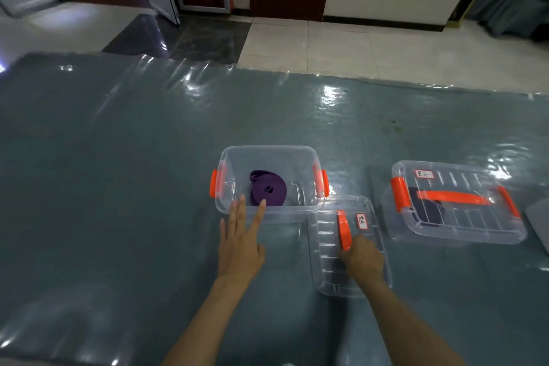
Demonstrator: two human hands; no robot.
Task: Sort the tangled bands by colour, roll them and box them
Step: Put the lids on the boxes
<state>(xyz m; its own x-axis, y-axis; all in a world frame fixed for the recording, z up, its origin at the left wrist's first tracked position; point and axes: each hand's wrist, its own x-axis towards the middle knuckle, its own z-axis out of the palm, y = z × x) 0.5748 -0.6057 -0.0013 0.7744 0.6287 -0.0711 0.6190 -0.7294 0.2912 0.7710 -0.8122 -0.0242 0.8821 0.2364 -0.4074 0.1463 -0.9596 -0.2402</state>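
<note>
A clear open box [269, 151] with orange side latches stands mid-table, and a rolled purple band [269, 190] lies inside it. My left hand [240, 242] rests flat with fingers spread, its fingertips touching the box's near rim. The box's clear lid [326, 234] with an orange handle [343, 229] and a white label lies just right of the box, leaning on its corner. My right hand [364, 258] is closed on the near end of that handle. To the right, a second clear box [454, 202], lidded and labelled, holds a dark band.
The table wears a shiny blue-grey cover [118, 172]. A grey flat object [539, 217] pokes in at the right edge. Beyond the table's far edge lie a tiled floor, a dark door and cabinets.
</note>
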